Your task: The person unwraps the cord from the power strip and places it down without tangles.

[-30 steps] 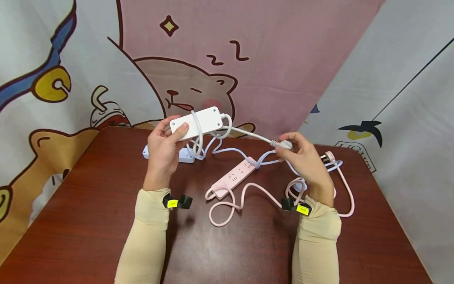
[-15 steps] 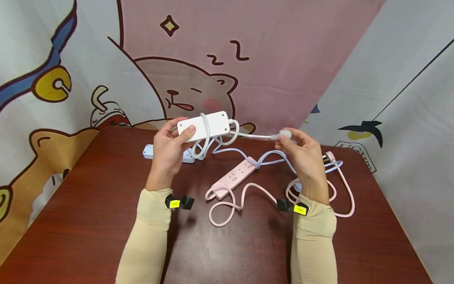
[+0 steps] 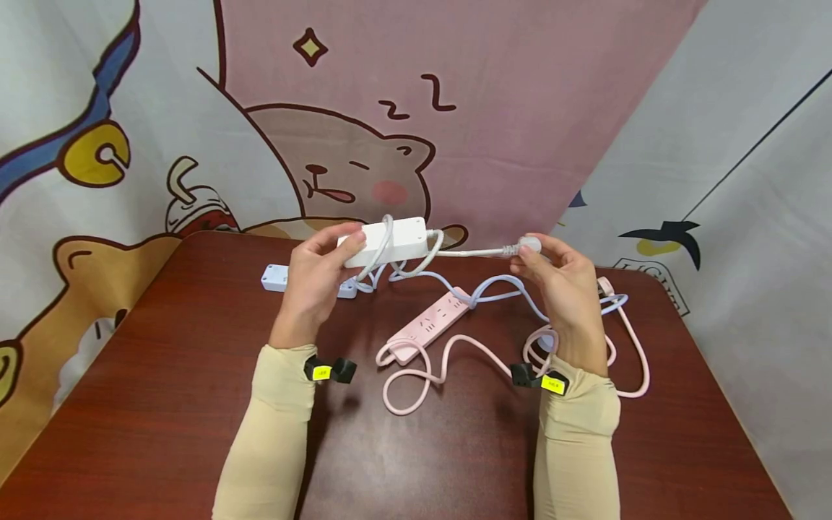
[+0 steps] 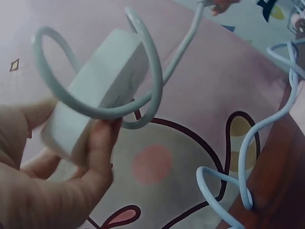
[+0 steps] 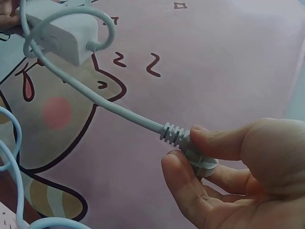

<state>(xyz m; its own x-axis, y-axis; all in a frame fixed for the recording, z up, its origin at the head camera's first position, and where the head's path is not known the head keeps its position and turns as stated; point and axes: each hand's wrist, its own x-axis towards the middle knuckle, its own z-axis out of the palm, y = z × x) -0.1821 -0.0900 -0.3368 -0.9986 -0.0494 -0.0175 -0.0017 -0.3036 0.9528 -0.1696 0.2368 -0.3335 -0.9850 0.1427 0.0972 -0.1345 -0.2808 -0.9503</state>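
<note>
My left hand (image 3: pixel 315 278) grips one end of a white power strip (image 3: pixel 408 238), raised above the table. Its own white cord (image 4: pixel 152 71) loops around the strip's body, and a stretch of it runs nearly straight to the right. At that far end my right hand (image 3: pixel 562 289) pinches the white plug (image 5: pixel 202 162) between thumb and fingers. Behind and below, a pale blue power strip (image 3: pixel 276 278) lies on the table, partly hidden by my left hand. A pink power strip (image 3: pixel 429 325) rests between my forearms.
Pink cord (image 3: pixel 406 412) curls over the dark red wooden table (image 3: pixel 162 404). Pale blue cord (image 3: pixel 503 280) crosses the pink strip's upper end and runs right. A pink plug (image 3: pixel 606 287) lies at the right. A patterned cloth (image 3: pixel 507 108) hangs behind the table.
The white strip has moved right and slightly down with my left hand, tilting to show its edge. My right hand has shifted slightly and still pinches the plug.
</note>
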